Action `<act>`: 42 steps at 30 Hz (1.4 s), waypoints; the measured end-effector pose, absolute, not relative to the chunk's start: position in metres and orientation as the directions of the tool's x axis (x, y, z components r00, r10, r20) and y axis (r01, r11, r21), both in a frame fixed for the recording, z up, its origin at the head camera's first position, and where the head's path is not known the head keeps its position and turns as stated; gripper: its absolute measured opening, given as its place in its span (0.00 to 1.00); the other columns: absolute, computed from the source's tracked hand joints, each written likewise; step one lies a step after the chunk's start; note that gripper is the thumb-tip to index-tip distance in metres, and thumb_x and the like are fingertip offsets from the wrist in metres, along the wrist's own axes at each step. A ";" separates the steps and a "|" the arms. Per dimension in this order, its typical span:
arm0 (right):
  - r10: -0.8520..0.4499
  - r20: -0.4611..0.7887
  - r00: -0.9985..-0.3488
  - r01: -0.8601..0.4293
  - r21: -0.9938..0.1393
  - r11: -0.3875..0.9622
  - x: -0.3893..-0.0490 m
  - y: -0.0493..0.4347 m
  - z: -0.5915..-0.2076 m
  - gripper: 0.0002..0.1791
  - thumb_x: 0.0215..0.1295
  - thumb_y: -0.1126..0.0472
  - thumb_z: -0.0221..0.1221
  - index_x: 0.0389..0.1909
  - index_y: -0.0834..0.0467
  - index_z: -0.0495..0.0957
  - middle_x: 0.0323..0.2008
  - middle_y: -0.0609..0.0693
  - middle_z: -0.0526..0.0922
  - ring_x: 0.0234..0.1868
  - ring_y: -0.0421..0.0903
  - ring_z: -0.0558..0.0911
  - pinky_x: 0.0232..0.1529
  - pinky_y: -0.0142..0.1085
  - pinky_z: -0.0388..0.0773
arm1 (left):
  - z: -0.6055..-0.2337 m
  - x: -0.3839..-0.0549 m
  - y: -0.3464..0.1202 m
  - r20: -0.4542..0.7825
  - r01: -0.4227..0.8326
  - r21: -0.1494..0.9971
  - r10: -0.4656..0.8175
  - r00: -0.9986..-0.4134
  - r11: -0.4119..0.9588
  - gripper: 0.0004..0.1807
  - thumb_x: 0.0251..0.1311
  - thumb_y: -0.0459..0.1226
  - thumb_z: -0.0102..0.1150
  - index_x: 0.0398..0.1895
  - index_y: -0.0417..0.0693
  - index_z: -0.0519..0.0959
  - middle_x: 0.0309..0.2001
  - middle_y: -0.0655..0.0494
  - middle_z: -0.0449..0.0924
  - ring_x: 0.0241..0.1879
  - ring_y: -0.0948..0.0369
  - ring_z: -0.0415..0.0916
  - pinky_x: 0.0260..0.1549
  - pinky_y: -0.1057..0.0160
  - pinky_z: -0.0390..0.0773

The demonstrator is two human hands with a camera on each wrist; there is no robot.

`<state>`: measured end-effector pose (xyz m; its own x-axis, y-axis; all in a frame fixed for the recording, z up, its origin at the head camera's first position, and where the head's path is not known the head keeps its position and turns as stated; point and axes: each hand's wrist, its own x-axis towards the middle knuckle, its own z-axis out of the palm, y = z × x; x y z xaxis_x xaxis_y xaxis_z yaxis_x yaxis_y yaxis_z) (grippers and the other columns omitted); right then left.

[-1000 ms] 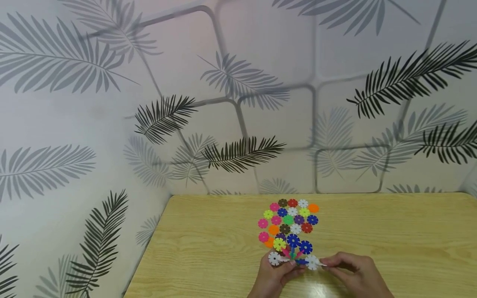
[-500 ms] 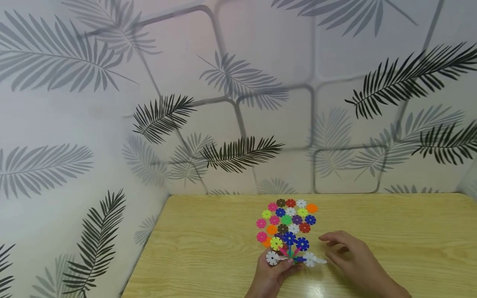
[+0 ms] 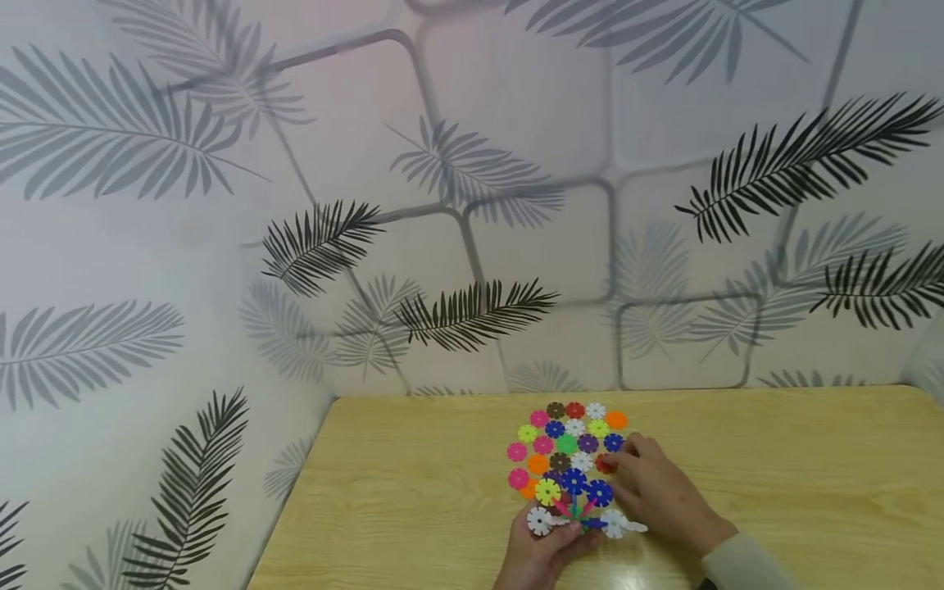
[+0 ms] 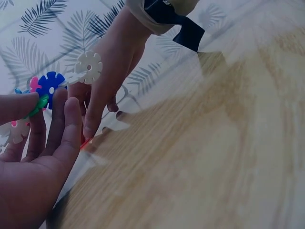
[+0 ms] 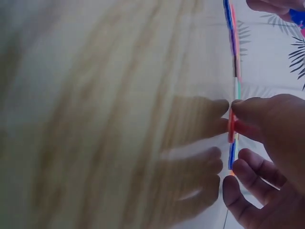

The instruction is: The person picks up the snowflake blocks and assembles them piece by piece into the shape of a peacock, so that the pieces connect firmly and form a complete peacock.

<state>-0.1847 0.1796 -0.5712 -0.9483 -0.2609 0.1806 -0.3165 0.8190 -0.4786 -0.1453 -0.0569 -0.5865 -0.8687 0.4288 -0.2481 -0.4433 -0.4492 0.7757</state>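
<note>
My left hand [image 3: 537, 547] holds up a cluster of joined snowflake discs [image 3: 574, 482] by its green middle, thumb in front and fingers behind. Blue, yellow, pink and white discs spread out from it; a white disc [image 4: 88, 67] sticks out toward the right hand. My right hand [image 3: 667, 496] reaches past the cluster to the right side of the loose discs. Its thumb and forefinger pinch a red snowflake disc [image 5: 231, 135] at table level, while the other fingers are loosely bent. In the head view the fingertips partly cover the red disc [image 3: 602, 465].
Loose notched discs [image 3: 566, 443] in many colours lie flat in rows on the wooden table [image 3: 413, 475], just beyond the cluster. A blue disc [image 3: 613, 442] lies right beside the right fingertips. Behind the table stands a leaf-patterned wall [image 3: 531, 246].
The right hand has let go of the cluster's right-hand white piece and moved forward and left to the red disc. The left hand still holds the cluster in about the same place.
</note>
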 end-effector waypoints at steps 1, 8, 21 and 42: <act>-0.249 0.177 -0.952 -0.304 -0.479 0.824 -0.184 0.179 -0.571 0.11 0.67 0.62 0.73 0.49 0.55 0.90 0.44 0.43 0.77 0.48 0.43 0.74 0.45 0.38 0.83 | -0.586 -0.145 -0.057 -0.251 -0.445 0.776 0.428 -0.868 -0.447 0.34 0.73 0.27 0.64 0.81 0.40 0.68 0.67 0.43 0.85 0.54 0.54 0.91 0.64 0.51 0.86; -0.234 0.189 -0.954 -0.300 -0.522 0.799 -0.177 0.181 -0.569 0.09 0.62 0.62 0.77 0.37 0.47 0.88 0.42 0.41 0.88 0.46 0.41 0.83 0.53 0.44 0.88 | -0.586 -0.146 -0.058 -0.247 -0.438 0.784 0.427 -0.870 -0.440 0.32 0.72 0.26 0.64 0.78 0.38 0.70 0.63 0.44 0.87 0.51 0.55 0.92 0.63 0.51 0.87; -0.227 0.080 -0.971 -0.197 -0.806 0.558 -0.159 0.190 -0.568 0.10 0.63 0.64 0.76 0.44 0.53 0.88 0.39 0.44 0.88 0.37 0.31 0.81 0.39 0.27 0.84 | -0.590 -0.143 -0.061 -0.219 -0.430 0.778 0.443 -0.869 -0.458 0.33 0.71 0.27 0.67 0.78 0.39 0.71 0.62 0.46 0.88 0.52 0.56 0.92 0.63 0.52 0.87; -0.004 -0.017 -1.000 0.014 -0.912 0.409 -0.132 0.199 -0.538 0.10 0.68 0.65 0.73 0.48 0.61 0.87 0.36 0.49 0.91 0.34 0.36 0.87 0.38 0.31 0.88 | -0.587 -0.145 -0.055 -0.211 -0.410 0.793 0.427 -0.879 -0.451 0.33 0.72 0.26 0.64 0.79 0.39 0.69 0.64 0.45 0.87 0.53 0.56 0.92 0.60 0.54 0.89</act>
